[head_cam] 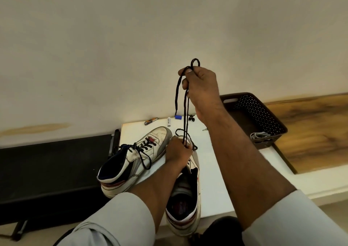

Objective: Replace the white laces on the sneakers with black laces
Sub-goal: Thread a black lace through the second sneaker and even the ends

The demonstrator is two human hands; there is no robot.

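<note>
Since the shoe closest to us (183, 198) sits right at the near edge of the tabletop (212, 170) with its tongue open, we'd say it's the one being laced. Our left hand (178, 152) presses down on its toe end, fingers curled around the spot where the black lace (185, 113) goes into the lowest eyelets. Whether they actually pinch the lace there is hard to tell, the strands vanish under the fingers.

Our right hand (202, 89) is raised well above the shoe, fingers clenched on the same lace, both strands running taut down from it and a small loop poking out above the fist. One free end dangles beside them.

Handling-wise we reckon the lace is soft, light and floppy with no stiffness, so pinch it near the hard tip when threading. The shoes look stiff enough to stay put, but light, so a hand on the toe seems wise.

Count, near to far: two shoes, the second one (135, 157) to the left already done in black. One loose black lace. Past them, a handful of small bits by the wall, and one dark basket (263, 113) to the right, with what may be the white laces (260, 135) in it.
</note>
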